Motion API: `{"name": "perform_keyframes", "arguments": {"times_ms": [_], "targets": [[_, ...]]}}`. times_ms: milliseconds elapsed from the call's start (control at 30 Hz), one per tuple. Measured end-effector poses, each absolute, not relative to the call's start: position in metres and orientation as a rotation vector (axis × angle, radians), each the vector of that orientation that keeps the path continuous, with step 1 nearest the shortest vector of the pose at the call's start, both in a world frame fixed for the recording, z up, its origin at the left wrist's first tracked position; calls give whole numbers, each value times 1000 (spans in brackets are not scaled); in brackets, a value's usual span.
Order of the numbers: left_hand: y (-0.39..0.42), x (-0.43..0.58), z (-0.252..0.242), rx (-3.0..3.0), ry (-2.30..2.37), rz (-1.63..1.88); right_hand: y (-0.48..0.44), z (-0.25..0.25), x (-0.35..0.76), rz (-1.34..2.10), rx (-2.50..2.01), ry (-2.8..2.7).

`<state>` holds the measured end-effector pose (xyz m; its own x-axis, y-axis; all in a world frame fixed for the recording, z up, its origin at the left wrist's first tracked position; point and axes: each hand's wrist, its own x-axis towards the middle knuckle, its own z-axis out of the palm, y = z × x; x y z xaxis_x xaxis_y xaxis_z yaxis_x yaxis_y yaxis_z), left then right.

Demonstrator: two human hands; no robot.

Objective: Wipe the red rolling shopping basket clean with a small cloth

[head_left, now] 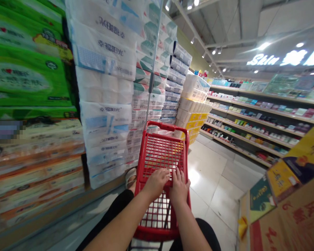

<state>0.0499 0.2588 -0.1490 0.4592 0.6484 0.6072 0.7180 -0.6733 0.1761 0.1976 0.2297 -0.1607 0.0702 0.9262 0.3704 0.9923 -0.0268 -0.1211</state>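
A red plastic shopping basket trolley [162,148] with mesh sides stands right in front of me, between my legs. My left hand [157,182] is closed over its crossbar near the middle, fingers curled down onto the red plastic. Beside it, my right hand [179,187] rests on the right part of the same bar, fingers stretched forward and a little apart, thumb out to the side. The two hands are close together but do not touch. Through the lower mesh [157,212] the pale floor shows.
Packs of toilet paper [107,69] are piled high at left, next to green tissue packs [26,73]. Shelves of small boxed goods [256,115] line the right side. Cardboard boxes [295,205] stand at near right. Tiled floor [211,174] runs between. A shoe [131,178] shows left of the trolley.
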Motion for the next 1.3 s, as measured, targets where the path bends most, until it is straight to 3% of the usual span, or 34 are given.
{"name": "perform_keyframes", "arguments": {"times_ms": [167, 333, 500, 667, 867, 1000, 1200, 1300], "targets": [[263, 46, -149, -2311, -1635, -1054, 230, -162, 197, -277, -2003, -1925], [258, 47, -147, -2514, -1381, -890, 230, -162, 198, -263, -2005, -1918], [259, 43, -146, -2330, -1671, -941, 230, -162, 198, -265, -1992, -1917], [258, 41, -149, -2550, -1373, -893, 229, -163, 197, -279, -2002, -1904], [262, 40, -153, -2405, -1471, -1083, 229, -163, 196, -253, -2015, -1925], [263, 43, -155, -2643, -1089, -1013, 229, -163, 196, -274, -2020, -1911], [260, 40, -148, -2408, -1507, -1105, 229, -163, 196, -278, -2023, -1918], [258, 41, -148, -2608, -1244, -1026, 228, -163, 196, -290, -2022, -1916]]}}
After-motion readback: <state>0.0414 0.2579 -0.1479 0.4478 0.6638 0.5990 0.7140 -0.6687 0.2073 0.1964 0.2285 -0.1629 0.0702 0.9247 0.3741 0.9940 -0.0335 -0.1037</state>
